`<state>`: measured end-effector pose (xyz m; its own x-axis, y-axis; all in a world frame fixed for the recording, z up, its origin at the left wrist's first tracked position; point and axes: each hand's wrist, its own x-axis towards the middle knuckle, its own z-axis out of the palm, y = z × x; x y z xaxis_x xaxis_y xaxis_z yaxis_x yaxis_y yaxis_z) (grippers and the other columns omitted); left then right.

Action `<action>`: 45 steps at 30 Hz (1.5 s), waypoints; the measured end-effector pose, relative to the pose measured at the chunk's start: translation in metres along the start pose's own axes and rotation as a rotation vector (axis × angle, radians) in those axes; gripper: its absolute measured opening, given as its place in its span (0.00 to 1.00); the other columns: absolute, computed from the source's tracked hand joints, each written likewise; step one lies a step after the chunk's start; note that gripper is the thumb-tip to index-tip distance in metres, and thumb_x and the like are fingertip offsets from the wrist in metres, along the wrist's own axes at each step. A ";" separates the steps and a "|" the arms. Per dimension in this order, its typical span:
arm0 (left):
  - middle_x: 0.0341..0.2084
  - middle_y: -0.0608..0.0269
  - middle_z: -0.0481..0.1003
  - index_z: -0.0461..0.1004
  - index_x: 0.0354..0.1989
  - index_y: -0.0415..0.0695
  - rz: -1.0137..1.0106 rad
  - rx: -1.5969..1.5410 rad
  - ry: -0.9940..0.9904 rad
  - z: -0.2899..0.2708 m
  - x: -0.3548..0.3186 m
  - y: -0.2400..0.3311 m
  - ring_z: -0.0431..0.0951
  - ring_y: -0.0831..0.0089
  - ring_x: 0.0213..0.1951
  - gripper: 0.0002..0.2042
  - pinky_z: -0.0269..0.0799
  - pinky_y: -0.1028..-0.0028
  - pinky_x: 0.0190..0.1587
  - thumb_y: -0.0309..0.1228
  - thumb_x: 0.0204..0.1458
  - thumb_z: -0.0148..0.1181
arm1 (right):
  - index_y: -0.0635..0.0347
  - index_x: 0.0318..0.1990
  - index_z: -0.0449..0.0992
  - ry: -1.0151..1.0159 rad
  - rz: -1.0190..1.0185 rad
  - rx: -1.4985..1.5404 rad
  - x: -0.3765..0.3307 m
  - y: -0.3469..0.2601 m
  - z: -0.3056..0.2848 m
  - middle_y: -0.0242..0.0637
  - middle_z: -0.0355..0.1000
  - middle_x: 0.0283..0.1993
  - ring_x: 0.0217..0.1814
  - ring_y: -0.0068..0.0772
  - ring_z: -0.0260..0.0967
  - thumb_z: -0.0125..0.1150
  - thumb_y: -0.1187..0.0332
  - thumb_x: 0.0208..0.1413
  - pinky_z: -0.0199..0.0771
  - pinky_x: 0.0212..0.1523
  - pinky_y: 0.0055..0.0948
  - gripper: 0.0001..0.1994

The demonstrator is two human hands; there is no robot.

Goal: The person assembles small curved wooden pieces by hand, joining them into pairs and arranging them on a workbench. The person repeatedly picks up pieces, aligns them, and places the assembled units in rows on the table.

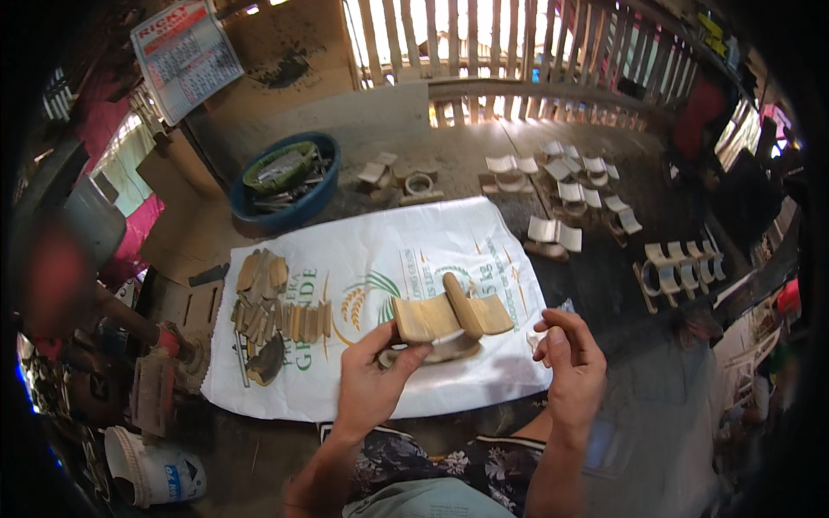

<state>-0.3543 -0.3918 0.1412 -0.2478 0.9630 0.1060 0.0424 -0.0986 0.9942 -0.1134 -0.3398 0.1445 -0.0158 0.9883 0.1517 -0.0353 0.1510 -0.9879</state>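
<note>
Left hand [370, 380] pinching a wooden piece [449, 318] above a white sack [363, 259]; right hand [570, 363] free beside it.

The left hand grips the near-left corner of the wooden piece between thumb and fingers, lifting it just over the sack spread on the desk [535, 164]. The piece is flat curved slats with a rounded bar across the top, and it reaches from the left hand toward the right hand. The right hand is loosely curled, holding nothing, just right of the piece. Left of the left hand lies a pile of small wood scraps [272, 302] on the sack. Beyond both hands stand a blue basin [289, 211] and rows of finished pieces [596, 186].
</note>
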 end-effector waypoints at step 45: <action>0.51 0.51 0.82 0.80 0.55 0.38 0.621 0.612 -0.274 0.010 0.011 0.048 0.82 0.47 0.57 0.24 0.79 0.58 0.60 0.13 0.46 0.69 | 0.68 0.49 0.84 -0.093 -0.341 -0.302 -0.002 -0.044 0.004 0.41 0.80 0.38 0.32 0.27 0.74 0.70 0.78 0.57 0.70 0.32 0.27 0.12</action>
<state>-0.3452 -0.3839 0.1896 0.2263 0.8148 0.5338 0.6163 -0.5441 0.5693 -0.1163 -0.3488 0.1877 -0.1436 0.8771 0.4584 0.2381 0.4802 -0.8442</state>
